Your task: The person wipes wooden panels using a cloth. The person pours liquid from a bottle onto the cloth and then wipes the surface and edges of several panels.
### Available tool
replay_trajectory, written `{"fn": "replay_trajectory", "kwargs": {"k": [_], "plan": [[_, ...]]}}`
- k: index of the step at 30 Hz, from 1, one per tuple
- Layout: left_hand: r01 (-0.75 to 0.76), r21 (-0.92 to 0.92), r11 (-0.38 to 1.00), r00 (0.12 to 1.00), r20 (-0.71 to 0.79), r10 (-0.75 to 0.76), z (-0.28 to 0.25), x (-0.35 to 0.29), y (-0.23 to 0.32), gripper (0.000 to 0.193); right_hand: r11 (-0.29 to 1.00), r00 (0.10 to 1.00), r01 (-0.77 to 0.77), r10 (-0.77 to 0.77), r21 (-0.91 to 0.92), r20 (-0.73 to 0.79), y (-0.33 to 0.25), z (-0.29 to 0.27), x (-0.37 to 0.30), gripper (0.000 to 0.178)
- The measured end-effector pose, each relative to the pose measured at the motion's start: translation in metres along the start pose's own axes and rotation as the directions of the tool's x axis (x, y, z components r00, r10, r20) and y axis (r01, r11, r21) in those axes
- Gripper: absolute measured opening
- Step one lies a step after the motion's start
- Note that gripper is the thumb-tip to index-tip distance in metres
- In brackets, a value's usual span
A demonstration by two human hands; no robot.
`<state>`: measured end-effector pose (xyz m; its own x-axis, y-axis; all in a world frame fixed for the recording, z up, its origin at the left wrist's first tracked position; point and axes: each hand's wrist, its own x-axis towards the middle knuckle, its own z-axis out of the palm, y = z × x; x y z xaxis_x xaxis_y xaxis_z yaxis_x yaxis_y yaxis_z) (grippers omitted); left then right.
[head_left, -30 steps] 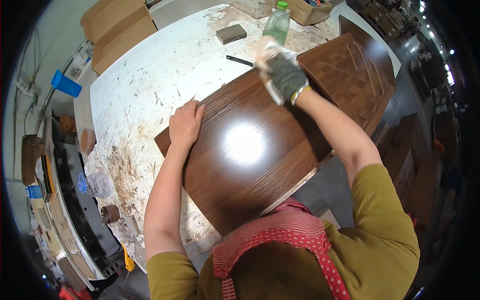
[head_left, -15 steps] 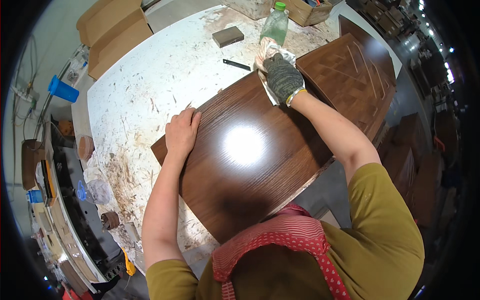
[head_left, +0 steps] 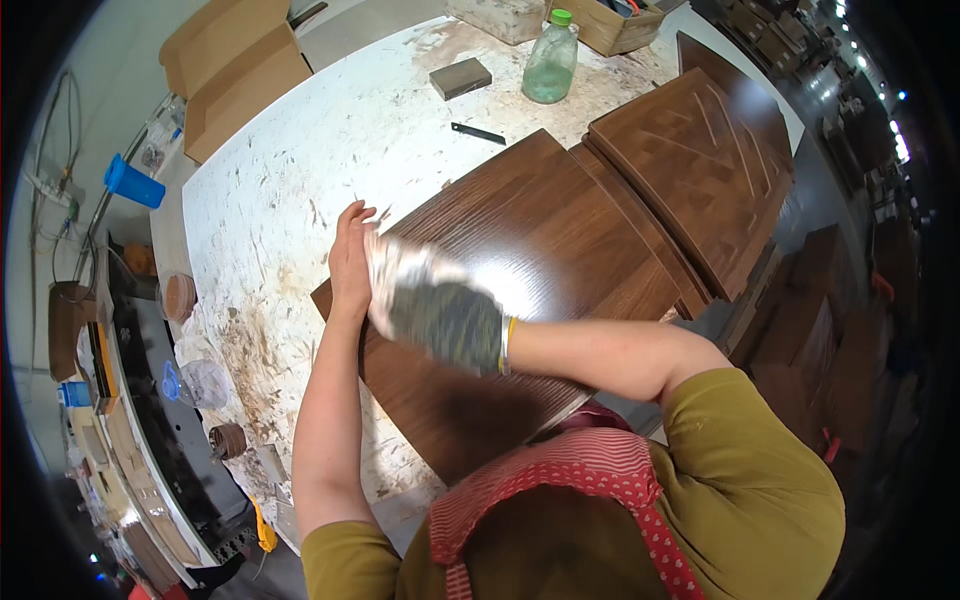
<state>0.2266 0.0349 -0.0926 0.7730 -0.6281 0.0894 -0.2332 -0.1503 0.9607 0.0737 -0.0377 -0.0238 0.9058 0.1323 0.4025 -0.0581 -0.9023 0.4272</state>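
Observation:
A dark brown wood-grain panel (head_left: pixel 590 215) lies across the worktable in front of me. In a dark grey knit glove, my right hand (head_left: pixel 447 318) presses a whitish cloth (head_left: pixel 385 275) on the panel's left part; both are smeared by motion. My bare left hand (head_left: pixel 349 262) rests at the panel's left edge, right beside the cloth. Its fingers are stretched out and it holds nothing. To the right of the panel lie more dark brown wooden pieces, one with a ridged pattern, the patterned panel (head_left: pixel 690 165).
A bottle with a green cap (head_left: pixel 551 62), a grey-brown block (head_left: pixel 460 78) and a thin black tool (head_left: pixel 478 133) stand or lie beyond the panel on the stained white table (head_left: pixel 265 200). An open cardboard box (head_left: pixel 240 85) and a blue cup (head_left: pixel 134 182) are at the left.
My right hand has swept the cloth from the panel's far right corner leftward and nearer, up to my left hand. The left hand's fingers have lifted and straightened at the edge.

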Motion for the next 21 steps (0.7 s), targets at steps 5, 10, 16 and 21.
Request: {"fn": "replay_trajectory", "kwargs": {"k": [5,10,16,21], "plan": [[-0.06,0.088,0.994,0.99,0.136,0.047,0.009,0.002,0.016,0.055,0.959,0.996,-0.091,0.086,0.267,0.031,0.093,0.07,-0.061,0.02],[-0.03,0.439,0.898,0.995,0.094,-0.013,0.018,0.004,0.019,0.05,0.836,0.854,-0.513,0.472,0.195,0.221,0.137,0.03,-0.134,0.039],[-0.071,0.572,0.817,0.984,0.176,-0.037,0.012,-0.002,0.029,0.047,0.855,0.91,-0.373,0.26,0.361,0.324,0.12,-0.027,-0.224,0.033],[-0.139,0.543,0.828,0.979,0.202,0.031,0.033,0.006,0.029,0.053,0.367,0.797,-0.468,0.569,0.804,0.204,0.161,0.098,-0.165,0.031]]}}
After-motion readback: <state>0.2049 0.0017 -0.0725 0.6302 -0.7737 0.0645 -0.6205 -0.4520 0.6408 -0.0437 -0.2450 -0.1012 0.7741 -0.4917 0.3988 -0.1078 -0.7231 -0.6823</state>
